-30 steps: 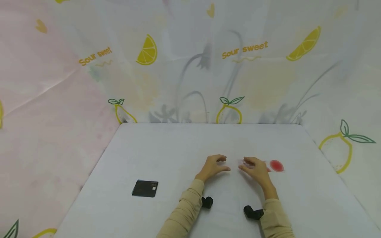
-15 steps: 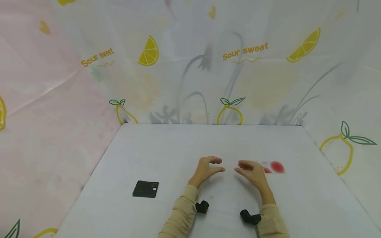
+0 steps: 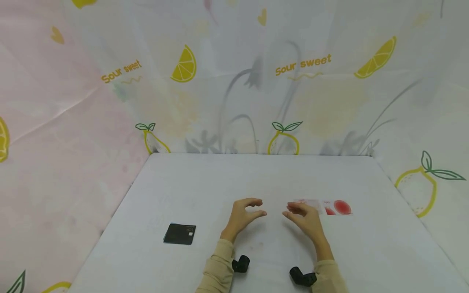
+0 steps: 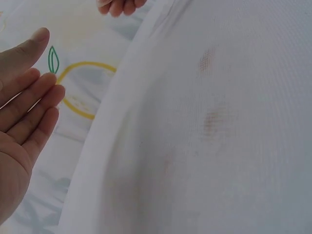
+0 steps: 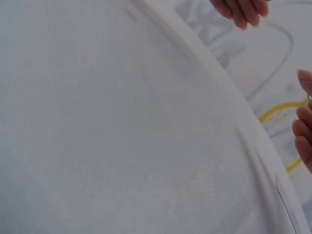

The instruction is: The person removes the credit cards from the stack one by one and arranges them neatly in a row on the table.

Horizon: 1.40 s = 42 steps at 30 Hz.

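My left hand [image 3: 243, 215] is held over the middle of the white table with thumb and fingers spread apart in a C shape, holding nothing. Facing it across a gap, my right hand [image 3: 305, 221] has the same loose curve and is empty too. Just behind the right hand lies a white card with faint pink print [image 3: 311, 202], partly covered by its fingers. Beside that is a white card with a large red disc [image 3: 342, 207]. To the left lies a black VIP card [image 3: 178, 234], with a bluish edge showing beneath it. In the left wrist view, the left palm [image 4: 24, 117] is bare.
A white cloth covers the table [image 3: 205, 183]. Behind it hangs a backdrop [image 3: 234, 93] printed with lemons and lettering. A black wrist-worn device sits at each cuff, the left one [image 3: 241, 264] and the right one [image 3: 302, 277].
Both hands have drawn back toward the person and shifted left, the left hand farther, so the gap between them widened. More of the pink-printed card shows. The cards stay put.
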### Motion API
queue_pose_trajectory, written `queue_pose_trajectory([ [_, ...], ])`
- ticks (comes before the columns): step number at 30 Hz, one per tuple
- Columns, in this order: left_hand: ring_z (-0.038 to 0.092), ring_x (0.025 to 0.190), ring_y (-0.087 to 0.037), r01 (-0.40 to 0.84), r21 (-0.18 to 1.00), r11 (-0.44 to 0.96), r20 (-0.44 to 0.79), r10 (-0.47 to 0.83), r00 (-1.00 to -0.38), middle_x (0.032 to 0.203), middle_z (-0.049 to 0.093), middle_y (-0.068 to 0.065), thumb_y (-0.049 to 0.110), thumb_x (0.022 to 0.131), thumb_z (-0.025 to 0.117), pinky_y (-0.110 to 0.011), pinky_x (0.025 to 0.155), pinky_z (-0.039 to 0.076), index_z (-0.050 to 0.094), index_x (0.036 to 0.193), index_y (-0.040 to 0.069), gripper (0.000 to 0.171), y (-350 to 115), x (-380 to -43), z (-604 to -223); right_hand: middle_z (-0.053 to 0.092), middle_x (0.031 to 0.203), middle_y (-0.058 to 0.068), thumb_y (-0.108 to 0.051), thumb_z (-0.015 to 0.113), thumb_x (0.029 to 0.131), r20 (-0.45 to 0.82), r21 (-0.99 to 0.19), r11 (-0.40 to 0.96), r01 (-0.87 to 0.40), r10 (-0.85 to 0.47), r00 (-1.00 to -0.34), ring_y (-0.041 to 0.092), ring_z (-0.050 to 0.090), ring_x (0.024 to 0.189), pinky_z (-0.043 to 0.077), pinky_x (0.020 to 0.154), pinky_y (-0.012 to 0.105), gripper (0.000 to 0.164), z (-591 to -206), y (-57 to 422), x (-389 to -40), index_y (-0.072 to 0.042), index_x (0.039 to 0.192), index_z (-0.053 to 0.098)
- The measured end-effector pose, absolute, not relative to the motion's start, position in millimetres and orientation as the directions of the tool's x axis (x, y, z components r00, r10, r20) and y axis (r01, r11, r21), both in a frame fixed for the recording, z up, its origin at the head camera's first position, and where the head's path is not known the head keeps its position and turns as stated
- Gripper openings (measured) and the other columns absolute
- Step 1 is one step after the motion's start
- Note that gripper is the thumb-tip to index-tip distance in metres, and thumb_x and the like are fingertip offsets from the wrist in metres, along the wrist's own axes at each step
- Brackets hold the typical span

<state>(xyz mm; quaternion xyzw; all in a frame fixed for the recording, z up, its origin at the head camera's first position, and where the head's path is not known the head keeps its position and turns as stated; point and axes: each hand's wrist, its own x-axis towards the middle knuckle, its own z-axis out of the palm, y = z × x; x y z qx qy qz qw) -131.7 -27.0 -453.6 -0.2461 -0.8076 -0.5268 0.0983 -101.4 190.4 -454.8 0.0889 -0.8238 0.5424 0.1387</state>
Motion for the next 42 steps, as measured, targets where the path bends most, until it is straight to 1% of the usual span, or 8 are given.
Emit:
queue_pose_trajectory([
  [3, 0.061, 0.086, -0.019, 0.493, 0.807, 0.325, 0.420, 0.270, -0.866, 0.092, 0.067, -0.005, 0.023, 0.069, 0.075, -0.032, 0.078, 0.047, 0.066, 0.097, -0.001, 0.038, -32.8, -127.0, -453.4, 0.065, 0.091, 0.015, -0.008, 0.074, 0.070, 0.348, -0.864, 0.388, -0.322, -0.005, -0.937, 0.021, 0.062, 0.081, 0.049, 0.074, 0.022, 0.034, -461.2, 188.5, -102.5, 0.009, 0.097, 0.063],
  [8, 0.060, 0.087, -0.026, 0.452, 0.834, 0.318, 0.381, 0.261, -0.887, 0.092, 0.066, -0.010, 0.014, 0.068, 0.076, -0.040, 0.079, 0.047, 0.065, 0.097, -0.003, 0.035, -37.8, -117.4, -447.0, 0.065, 0.089, 0.015, -0.006, 0.074, 0.069, 0.370, -0.863, 0.369, -0.345, -0.005, -0.929, 0.019, 0.062, 0.080, 0.049, 0.072, 0.023, 0.032, -463.7, 182.1, -99.1, 0.009, 0.095, 0.063],
  [13, 0.060, 0.086, -0.031, 0.433, 0.844, 0.315, 0.362, 0.261, -0.895, 0.091, 0.065, -0.017, 0.006, 0.068, 0.075, -0.042, 0.079, 0.046, 0.065, 0.095, -0.005, 0.031, -41.7, -102.6, -427.2, 0.065, 0.089, 0.015, -0.004, 0.074, 0.068, 0.356, -0.873, 0.355, -0.335, -0.006, -0.935, 0.025, 0.062, 0.080, 0.050, 0.073, 0.030, 0.031, -462.0, 172.1, -93.0, 0.008, 0.095, 0.064],
  [19, 0.060, 0.083, -0.032, 0.450, 0.830, 0.330, 0.386, 0.243, -0.890, 0.088, 0.066, -0.018, 0.005, 0.067, 0.075, -0.041, 0.076, 0.047, 0.065, 0.093, -0.006, 0.030, -49.6, -91.8, -424.2, 0.064, 0.089, 0.020, 0.002, 0.072, 0.068, 0.357, -0.871, 0.350, -0.344, -0.027, -0.934, 0.034, 0.060, 0.079, 0.049, 0.072, 0.042, 0.028, -443.0, 156.6, -78.6, 0.010, 0.093, 0.062],
  [24, 0.060, 0.083, -0.031, 0.458, 0.823, 0.336, 0.403, 0.223, -0.887, 0.088, 0.066, -0.017, 0.004, 0.067, 0.075, -0.041, 0.076, 0.047, 0.066, 0.092, -0.004, 0.029, -56.7, -86.4, -427.3, 0.064, 0.088, 0.021, 0.003, 0.072, 0.068, 0.342, -0.879, 0.342, -0.332, -0.030, -0.939, 0.035, 0.060, 0.079, 0.049, 0.072, 0.042, 0.027, -434.6, 146.1, -71.6, 0.010, 0.092, 0.063],
  [30, 0.061, 0.085, -0.028, 0.417, 0.836, 0.357, 0.378, 0.177, -0.909, 0.088, 0.066, -0.015, 0.004, 0.066, 0.076, -0.040, 0.077, 0.047, 0.066, 0.092, -0.003, 0.029, -66.9, -78.1, -428.9, 0.063, 0.091, 0.023, 0.004, 0.071, 0.069, 0.330, -0.892, 0.302, -0.336, -0.070, -0.941, 0.036, 0.060, 0.080, 0.049, 0.074, 0.043, 0.027, -437.0, 134.1, -69.5, 0.012, 0.093, 0.061],
  [36, 0.060, 0.085, -0.030, 0.417, 0.838, 0.352, 0.392, 0.141, -0.909, 0.088, 0.066, -0.016, 0.003, 0.066, 0.075, -0.045, 0.077, 0.046, 0.066, 0.092, -0.003, 0.028, -75.5, -69.5, -426.7, 0.063, 0.088, 0.024, 0.006, 0.071, 0.067, 0.381, -0.877, 0.276, -0.392, -0.095, -0.920, 0.037, 0.060, 0.077, 0.049, 0.070, 0.044, 0.025, -435.3, 120.4, -68.4, 0.011, 0.090, 0.062],
  [42, 0.061, 0.083, -0.029, 0.437, 0.820, 0.369, 0.429, 0.108, -0.897, 0.088, 0.067, -0.013, 0.003, 0.065, 0.076, -0.043, 0.076, 0.047, 0.066, 0.093, 0.000, 0.029, -83.8, -69.2, -434.8, 0.063, 0.086, 0.024, 0.008, 0.070, 0.067, 0.406, -0.865, 0.274, -0.420, -0.109, -0.907, 0.037, 0.060, 0.075, 0.050, 0.069, 0.043, 0.024, -435.8, 108.6, -67.6, 0.010, 0.089, 0.062],
])
